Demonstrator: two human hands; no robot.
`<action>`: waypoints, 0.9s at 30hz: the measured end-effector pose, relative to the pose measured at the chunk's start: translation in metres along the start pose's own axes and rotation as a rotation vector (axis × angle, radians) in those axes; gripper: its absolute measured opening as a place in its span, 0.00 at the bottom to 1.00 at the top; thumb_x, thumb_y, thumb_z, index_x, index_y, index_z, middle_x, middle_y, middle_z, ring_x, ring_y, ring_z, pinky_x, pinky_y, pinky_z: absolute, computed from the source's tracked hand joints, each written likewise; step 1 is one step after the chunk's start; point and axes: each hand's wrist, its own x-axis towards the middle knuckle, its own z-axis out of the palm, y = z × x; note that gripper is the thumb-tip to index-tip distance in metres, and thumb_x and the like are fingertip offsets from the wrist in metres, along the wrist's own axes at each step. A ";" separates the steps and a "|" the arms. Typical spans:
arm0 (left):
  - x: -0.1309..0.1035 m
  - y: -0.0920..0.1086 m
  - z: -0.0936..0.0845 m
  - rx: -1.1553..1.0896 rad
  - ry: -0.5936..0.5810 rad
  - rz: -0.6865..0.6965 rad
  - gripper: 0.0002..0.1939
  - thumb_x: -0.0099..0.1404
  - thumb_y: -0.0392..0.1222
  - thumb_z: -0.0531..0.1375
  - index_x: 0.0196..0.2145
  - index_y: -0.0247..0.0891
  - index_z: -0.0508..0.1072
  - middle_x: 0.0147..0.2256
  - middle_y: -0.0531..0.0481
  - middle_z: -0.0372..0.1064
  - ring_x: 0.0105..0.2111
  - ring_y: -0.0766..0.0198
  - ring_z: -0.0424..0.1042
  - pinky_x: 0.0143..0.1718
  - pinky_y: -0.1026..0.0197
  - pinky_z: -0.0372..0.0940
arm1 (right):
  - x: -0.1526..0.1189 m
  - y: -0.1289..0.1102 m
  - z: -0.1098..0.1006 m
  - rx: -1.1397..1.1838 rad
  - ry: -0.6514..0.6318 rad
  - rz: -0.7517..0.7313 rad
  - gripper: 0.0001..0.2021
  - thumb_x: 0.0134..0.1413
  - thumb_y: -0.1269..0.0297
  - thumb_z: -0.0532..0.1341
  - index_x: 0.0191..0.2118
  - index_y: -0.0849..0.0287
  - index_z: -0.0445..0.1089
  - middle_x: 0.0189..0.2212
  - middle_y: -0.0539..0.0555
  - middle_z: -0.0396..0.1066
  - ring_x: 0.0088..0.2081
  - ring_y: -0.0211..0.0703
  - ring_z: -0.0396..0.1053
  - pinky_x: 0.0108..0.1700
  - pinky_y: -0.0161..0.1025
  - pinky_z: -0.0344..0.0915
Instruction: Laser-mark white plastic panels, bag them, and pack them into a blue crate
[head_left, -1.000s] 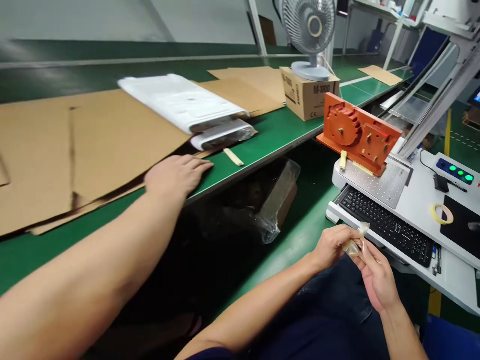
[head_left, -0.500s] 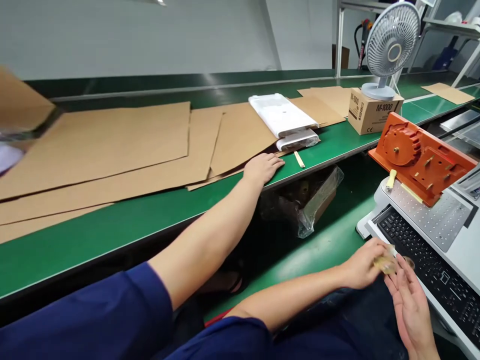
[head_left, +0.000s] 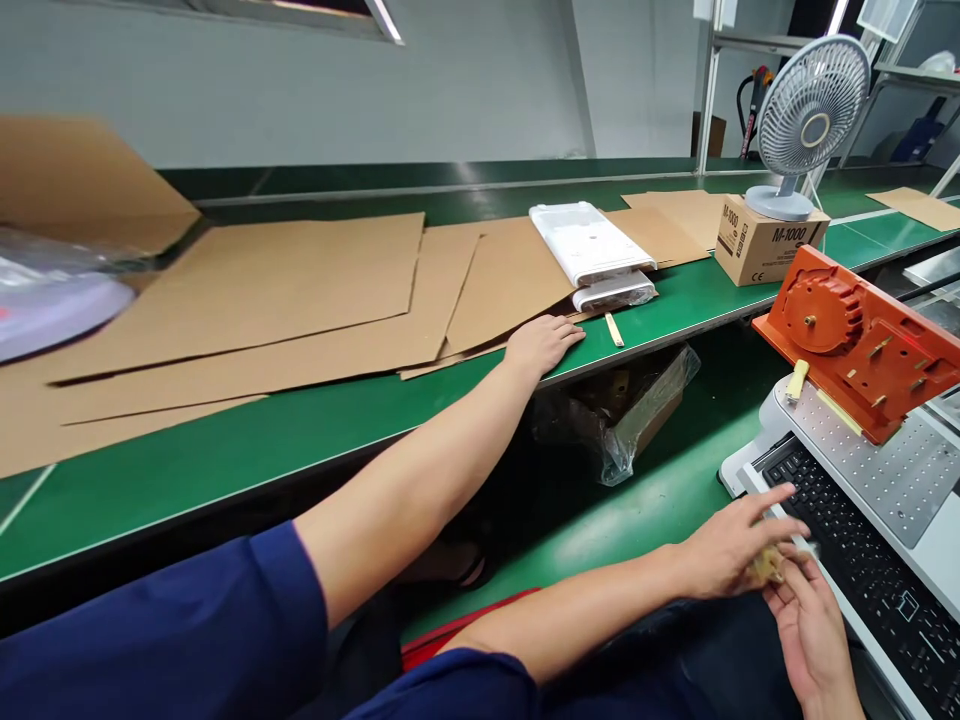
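Low on the right, my left hand and my right hand meet over a small yellowish, shiny, see-through piece. Its kind is blurred by motion. My left hand has it under the fingers, with the upper fingers stretched out above. The right hand is turned palm up, its fingertips closed against the piece from below. Just beyond both hands is a black keyboard in a white housing. Behind it stands an orange moulded panel with a round toothed part and brass-coloured pins. A yellow tab sticks up near its lower edge.
Another person's hand lies on the edge of the green bench, the blue-sleeved arm crossing in front of me. Along the bench are cardboard sheets, white panels and a fan on a box. A plastic-wrapped item sits below.
My left hand's fingers have opened outward above the yellowish piece, and both hands sit slightly lower left. The view has swung left; the other person's hand still rests on the bench.
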 end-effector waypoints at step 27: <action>-0.034 -0.138 -0.018 -0.672 0.524 -0.880 0.36 0.79 0.67 0.46 0.23 0.41 0.72 0.16 0.52 0.50 0.16 0.65 0.54 0.18 0.61 0.56 | -0.046 -0.001 -0.034 -0.389 0.040 0.066 0.38 0.35 0.31 0.83 0.44 0.59 0.85 0.41 0.64 0.83 0.40 0.63 0.83 0.43 0.54 0.85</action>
